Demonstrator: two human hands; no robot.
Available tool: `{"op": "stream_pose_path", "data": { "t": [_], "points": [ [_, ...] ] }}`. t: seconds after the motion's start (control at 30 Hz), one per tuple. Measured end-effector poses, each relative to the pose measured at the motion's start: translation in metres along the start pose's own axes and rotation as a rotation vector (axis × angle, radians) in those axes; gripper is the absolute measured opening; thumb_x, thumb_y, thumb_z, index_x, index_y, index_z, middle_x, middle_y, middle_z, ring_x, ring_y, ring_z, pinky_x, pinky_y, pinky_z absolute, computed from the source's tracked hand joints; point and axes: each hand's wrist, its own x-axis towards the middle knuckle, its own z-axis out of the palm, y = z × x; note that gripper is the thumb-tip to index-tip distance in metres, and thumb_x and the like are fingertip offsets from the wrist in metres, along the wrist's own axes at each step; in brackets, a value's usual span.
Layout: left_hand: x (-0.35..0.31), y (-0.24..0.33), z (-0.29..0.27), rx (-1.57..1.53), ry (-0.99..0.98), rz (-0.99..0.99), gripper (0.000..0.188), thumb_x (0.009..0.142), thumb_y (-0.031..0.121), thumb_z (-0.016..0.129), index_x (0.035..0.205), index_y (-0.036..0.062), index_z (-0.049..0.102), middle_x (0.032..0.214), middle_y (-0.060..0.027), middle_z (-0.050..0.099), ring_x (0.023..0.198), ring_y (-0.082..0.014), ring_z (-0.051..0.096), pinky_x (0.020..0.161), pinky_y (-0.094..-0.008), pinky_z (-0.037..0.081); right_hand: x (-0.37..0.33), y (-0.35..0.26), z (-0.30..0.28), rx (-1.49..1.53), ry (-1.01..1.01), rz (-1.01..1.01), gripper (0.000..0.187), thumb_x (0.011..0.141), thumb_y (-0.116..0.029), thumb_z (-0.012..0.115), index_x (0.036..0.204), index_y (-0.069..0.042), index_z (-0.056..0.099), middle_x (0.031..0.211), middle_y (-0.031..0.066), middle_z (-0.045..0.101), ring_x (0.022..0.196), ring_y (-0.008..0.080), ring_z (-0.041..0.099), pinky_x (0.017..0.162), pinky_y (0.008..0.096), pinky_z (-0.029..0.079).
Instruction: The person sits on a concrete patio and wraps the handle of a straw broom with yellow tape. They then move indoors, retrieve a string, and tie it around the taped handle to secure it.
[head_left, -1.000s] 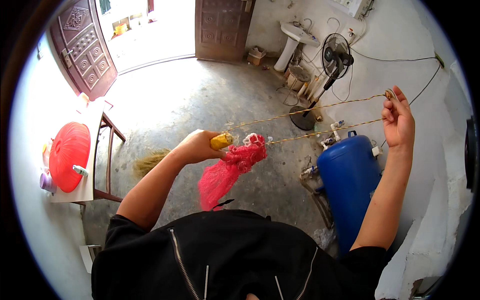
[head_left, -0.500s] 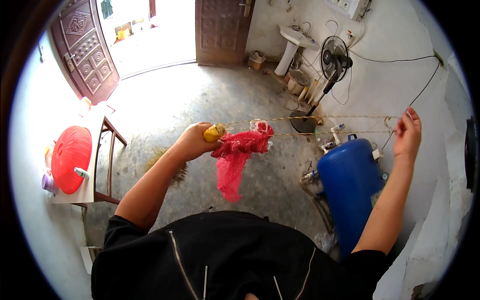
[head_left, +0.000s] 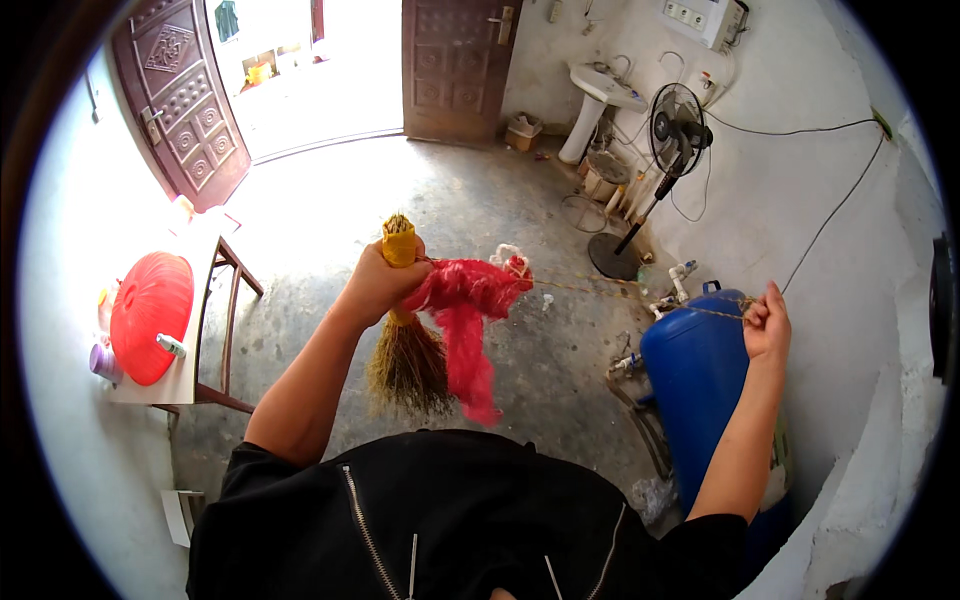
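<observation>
Between the hands (head_left: pixel 768 326), blurred twine (head_left: pixel 716 312).

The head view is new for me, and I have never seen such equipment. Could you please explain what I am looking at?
There is no machine here, only a person's two bare hands. The camera is the left one of a pair worn on the head; it looks down, and its fisheye lens bends straight edges.

The left hand grips a short straw hand broom by its yellow-wrapped handle. Red mesh hangs beside that hand. A twisted cord, partly blurred, runs from the mesh to the right hand, which holds it.

At left, a table bears a red domed cover and a purple container. At right stands a blue tank.
</observation>
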Motion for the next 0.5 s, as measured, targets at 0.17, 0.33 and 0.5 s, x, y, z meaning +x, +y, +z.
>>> {"op": "stream_pose_path", "data": {
  "t": [0.17,0.33,0.5],
  "points": [
    [-0.005,0.005,-0.001,0.123,-0.093,-0.109,0.021,0.074,0.012,0.068,0.088,0.0009,0.057,0.075,-0.0020,0.059,0.067,-0.0098,0.057,0.062,-0.0253,0.048,0.010,0.014,-0.027,0.212,0.046,-0.043,0.021,0.087,-0.009,0.059,0.106,-0.005,0.054,0.073,0.0014,0.050,0.059,0.0072,0.042,0.046,0.0199,0.032],
    [-0.005,0.003,-0.018,0.168,-0.121,-0.054,0.020,0.073,0.010,0.069,0.088,0.0017,0.058,0.077,-0.0006,0.059,0.070,-0.0081,0.055,0.065,-0.0253,0.047,-0.026,0.016,-0.005,-0.743,-0.077,-0.241,0.017,0.083,-0.007,0.060,0.100,-0.004,0.057,0.071,-0.0020,0.048,0.062,0.0052,0.042,0.048,0.0192,0.033],
    [-0.003,0.007,-0.022,0.405,-0.167,-0.014,0.018,0.074,0.008,0.067,0.088,0.0003,0.059,0.074,0.0003,0.059,0.068,-0.0065,0.052,0.063,-0.0253,0.046,-0.022,0.011,-0.013,-0.454,-0.023,0.065,0.009,0.082,-0.010,0.061,0.090,-0.010,0.057,0.060,-0.0033,0.042,0.041,0.0033,0.033,0.033,0.0181,0.025]
  ]
}}
